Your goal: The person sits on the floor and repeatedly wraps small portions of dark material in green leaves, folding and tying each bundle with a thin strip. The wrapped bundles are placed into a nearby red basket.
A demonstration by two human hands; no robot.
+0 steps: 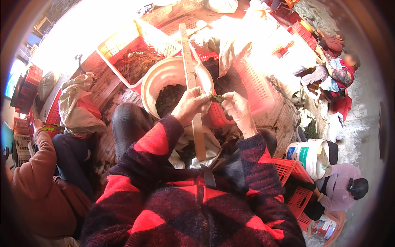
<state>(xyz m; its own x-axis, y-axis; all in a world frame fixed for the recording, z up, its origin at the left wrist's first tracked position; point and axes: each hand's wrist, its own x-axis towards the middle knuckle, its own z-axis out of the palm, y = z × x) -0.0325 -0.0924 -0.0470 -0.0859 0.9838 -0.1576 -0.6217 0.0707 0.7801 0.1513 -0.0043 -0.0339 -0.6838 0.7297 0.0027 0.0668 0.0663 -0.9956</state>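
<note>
Between the fingertips of my left hand (192, 104) and my right hand (237, 110) is a small dark-green piece of plant matter (218, 98). Both hands pinch it, one at each end. Just below them stands a white bucket (148, 78) with dark, leafy matter (169, 100) inside. A long wooden bar (188, 61) runs over the bucket towards my lap, passing beneath my left hand; a thin wire or cord circles it. Under its near end, an open white woven sack (213, 146) lies between my legs, with dark matter in it.
Beyond the bucket, a red crate (118, 75) holds brownish plant matter. Another red crate (259, 92) at right holds dark material. A person in a brown sleeve (34, 176) sits close on my left. At right, a person in a light top (338, 185) sits beside a white pail (308, 154).
</note>
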